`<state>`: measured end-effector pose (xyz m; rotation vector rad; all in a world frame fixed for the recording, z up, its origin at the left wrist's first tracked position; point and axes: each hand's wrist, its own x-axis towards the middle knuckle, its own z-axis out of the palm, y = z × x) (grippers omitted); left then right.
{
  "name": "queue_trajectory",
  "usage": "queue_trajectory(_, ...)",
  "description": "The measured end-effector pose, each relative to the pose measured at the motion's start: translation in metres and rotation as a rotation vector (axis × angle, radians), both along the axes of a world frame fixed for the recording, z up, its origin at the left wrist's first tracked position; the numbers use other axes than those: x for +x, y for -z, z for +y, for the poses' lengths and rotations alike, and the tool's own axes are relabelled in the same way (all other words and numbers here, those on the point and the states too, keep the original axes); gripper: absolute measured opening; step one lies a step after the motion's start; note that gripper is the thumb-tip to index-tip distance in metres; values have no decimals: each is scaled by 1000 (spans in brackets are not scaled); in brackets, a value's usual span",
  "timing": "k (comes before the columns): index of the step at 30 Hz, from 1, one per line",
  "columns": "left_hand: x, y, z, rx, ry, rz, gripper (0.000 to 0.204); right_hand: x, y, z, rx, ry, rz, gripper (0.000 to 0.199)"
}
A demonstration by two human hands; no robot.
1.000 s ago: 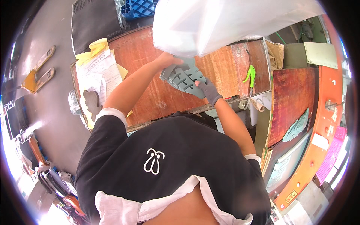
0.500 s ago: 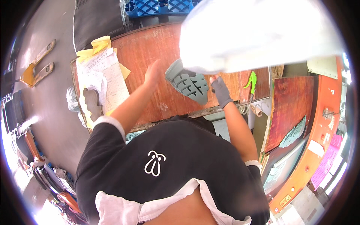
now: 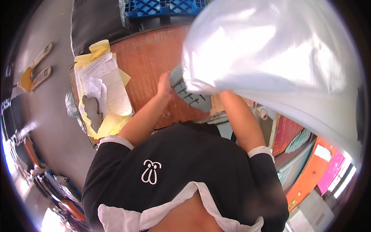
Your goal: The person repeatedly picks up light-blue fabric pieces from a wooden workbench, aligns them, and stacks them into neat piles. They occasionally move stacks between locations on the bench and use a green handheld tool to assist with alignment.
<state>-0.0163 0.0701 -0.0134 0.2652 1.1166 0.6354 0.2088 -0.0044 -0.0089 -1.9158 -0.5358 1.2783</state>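
A grey-green shoe sole (image 3: 192, 97) with dark grooves lies over the brown wooden table (image 3: 148, 46), in front of my body. At its left edge is my left hand (image 3: 165, 85), slightly blurred, with its fingers stretched out and the thumb side against the sole. A large shiny clear plastic bag (image 3: 266, 50) fills the upper right and covers the sole's right part. My right forearm (image 3: 243, 120) reaches up beneath the bag, which hides the right hand, so its fingers and anything in them do not show.
On the table's left lie printed sheets (image 3: 108, 79), crumpled yellow paper (image 3: 98, 48) and a dark grey curved piece (image 3: 92, 108). A blue plastic pallet (image 3: 164, 7) stands beyond the table. Yellow pallet-truck forks (image 3: 38, 69) are on the floor at left, an orange frame (image 3: 309, 174) at right.
The plastic bag has come lower and spread rightward, hiding my right hand and the green tool. My left hand has moved right to the sole's edge. The view has shifted slightly.
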Motion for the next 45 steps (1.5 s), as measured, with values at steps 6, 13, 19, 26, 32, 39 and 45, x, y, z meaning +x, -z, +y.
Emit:
queue_trajectory(6, 1, 10, 56, 302, 592, 138, 61, -11, -9, -122, -123, 526, 447, 40)
queue_trajectory(13, 28, 37, 74, 311, 1024, 153, 73, -80, -35, -108, 172, 276, 358, 58)
queue_trajectory(19, 20, 43, 86, 75, 1007, 59, 78, -71, -37, -100, -72, 692, 1015, 71)
queue_trajectory(26, 8, 21, 106, 362, 1016, -158, 77, -45, 13, -188, -31, 550, 254, 59)
queue_trajectory(32, 40, -21, 87, 1310, 1045, 470, 36, -27, -3, -283, 239, 833, 532, 33)
queue_trajectory(39, 162, -119, -135, 1762, 1305, 87, 31, -53, -14, -385, 458, 1122, 633, 48)
queue_trajectory(45, 300, -167, -286, 1832, 1359, -430, 32, -46, -77, -495, 700, 1272, 567, 28)
